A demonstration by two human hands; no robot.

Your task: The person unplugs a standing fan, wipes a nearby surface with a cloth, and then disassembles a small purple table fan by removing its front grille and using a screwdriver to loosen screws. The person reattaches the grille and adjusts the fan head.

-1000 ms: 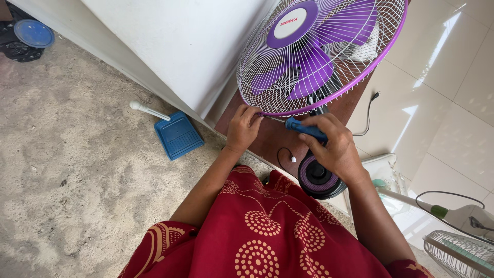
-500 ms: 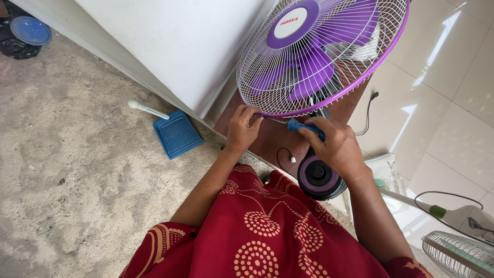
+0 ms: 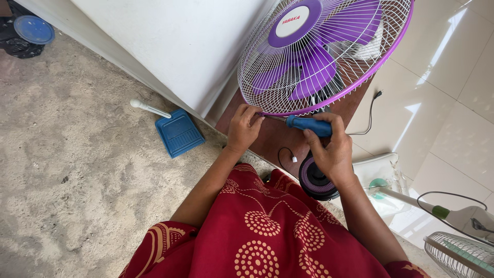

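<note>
A purple fan (image 3: 319,51) with a white wire grille and purple rim stands tilted on a brown board (image 3: 267,136). My right hand (image 3: 329,146) grips the blue handle of a screwdriver (image 3: 309,124), whose metal shaft points left to the grille's lower rim. My left hand (image 3: 244,126) pinches the rim there, at the screwdriver's tip. The fan's round dark base (image 3: 314,180) sits below my right hand, partly hidden by it. My red patterned garment fills the bottom of the view.
A blue dustpan (image 3: 177,131) with a white handle lies on the sandy floor by a white wall panel (image 3: 175,46). A blue lid (image 3: 33,28) lies far left. Another fan's grille (image 3: 460,255) and green-white stand (image 3: 442,211) lie at right on glossy tiles.
The screwdriver has swung to lie level, its tip now at the grille's lower rim. My left hand has closed on the rim beside the tip.
</note>
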